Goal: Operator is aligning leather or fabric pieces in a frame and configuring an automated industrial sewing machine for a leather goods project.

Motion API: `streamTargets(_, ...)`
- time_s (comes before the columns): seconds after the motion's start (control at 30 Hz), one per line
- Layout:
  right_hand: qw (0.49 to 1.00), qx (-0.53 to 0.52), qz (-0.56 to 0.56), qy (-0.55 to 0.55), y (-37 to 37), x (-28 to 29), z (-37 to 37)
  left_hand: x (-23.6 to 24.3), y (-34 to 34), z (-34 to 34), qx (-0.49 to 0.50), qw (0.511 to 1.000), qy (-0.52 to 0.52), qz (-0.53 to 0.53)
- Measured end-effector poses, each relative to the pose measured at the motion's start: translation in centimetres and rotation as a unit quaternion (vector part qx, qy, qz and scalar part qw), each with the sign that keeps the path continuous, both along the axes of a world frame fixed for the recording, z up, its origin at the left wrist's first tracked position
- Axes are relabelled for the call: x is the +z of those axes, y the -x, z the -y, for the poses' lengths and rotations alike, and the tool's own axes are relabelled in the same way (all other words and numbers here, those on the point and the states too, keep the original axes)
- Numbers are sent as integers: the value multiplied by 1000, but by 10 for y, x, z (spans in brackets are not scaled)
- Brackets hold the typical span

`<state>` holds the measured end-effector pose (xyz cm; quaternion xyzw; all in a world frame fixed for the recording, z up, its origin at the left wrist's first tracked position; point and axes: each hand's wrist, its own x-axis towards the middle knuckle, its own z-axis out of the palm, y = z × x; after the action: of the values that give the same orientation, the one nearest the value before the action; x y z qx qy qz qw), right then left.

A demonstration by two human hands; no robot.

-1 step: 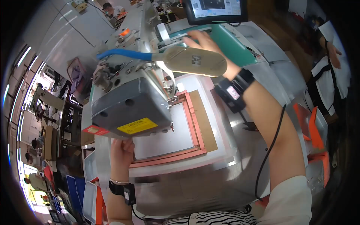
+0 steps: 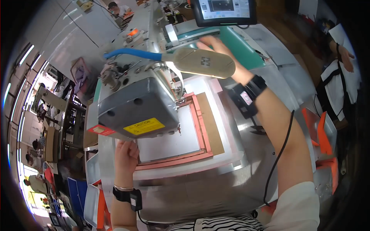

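Observation:
My left hand (image 2: 126, 154) is at the near left corner of a pink-edged clamp frame (image 2: 173, 161), partly under the grey head of a sewing machine (image 2: 137, 107). Its fingers are curled; what they hold, if anything, is hidden. A pale sheet (image 2: 165, 140) lies inside the frame. My right hand (image 2: 217, 45) reaches past the machine's flat beige lamp (image 2: 204, 62) on a blue stalk. Its fingers are stretched out over the green plate (image 2: 241, 48), with the lamp covering part of the hand. No held thing shows there.
A screen (image 2: 225, 11) stands at the far side. Grey bins with orange pieces (image 2: 325, 133) stand at the right, and similar bins (image 2: 92, 204) at the left. A black cable (image 2: 280, 154) hangs beside my right forearm. Other people work farther off.
The view has shifted slightly. My right hand has drawn a little nearer, its fingers less spread. My left hand keeps its place at the frame's corner.

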<state>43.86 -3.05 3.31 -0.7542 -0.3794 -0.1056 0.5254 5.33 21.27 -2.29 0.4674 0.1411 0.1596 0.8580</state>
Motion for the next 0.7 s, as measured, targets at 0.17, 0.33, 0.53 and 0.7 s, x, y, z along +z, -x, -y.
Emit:
streamTargets(0.17,983,16,-173,-52,28,-7,46,41,-4,81,94,785,-586,-177)
streamTargets(0.33,956,37,-286,-51,51,-1,74,47,-5,97,48,655,-738,-153)
streamTargets(0.53,961,-18,-268,-71,32,-3,101,30,-13,83,15,921,-353,-165)
streamTargets(0.7,968,-120,-185,-121,-17,-13,79,24,-2,76,109,994,-1,-1)
